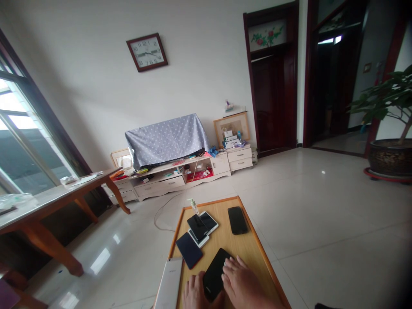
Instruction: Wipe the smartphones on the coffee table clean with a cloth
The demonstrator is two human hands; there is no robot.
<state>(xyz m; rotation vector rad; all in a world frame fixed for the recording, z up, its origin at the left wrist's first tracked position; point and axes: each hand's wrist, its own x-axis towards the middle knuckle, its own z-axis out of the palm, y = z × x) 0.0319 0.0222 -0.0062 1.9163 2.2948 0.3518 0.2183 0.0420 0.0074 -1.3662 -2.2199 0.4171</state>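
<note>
A low wooden table [247,251] holds several phones. My left hand [195,294] and my right hand [240,281] rest at its near end on either side of a black phone [215,274] lying face up. The right hand's fingers lie flat along the phone's right edge and over its top. The left hand's fingers touch the phone's left edge; whether they curl round it I cannot make out. Farther off lie a dark blue phone [189,250], a stack of black and white phones [201,227] and a lone black phone [237,220].
A white device [170,283] overhangs the table's left edge. A small pump bottle [194,205] stands at the far end, with a cable on the floor behind it. A wooden table [48,206] is at left, a TV cabinet [180,171] beyond, a potted plant [391,146] at right.
</note>
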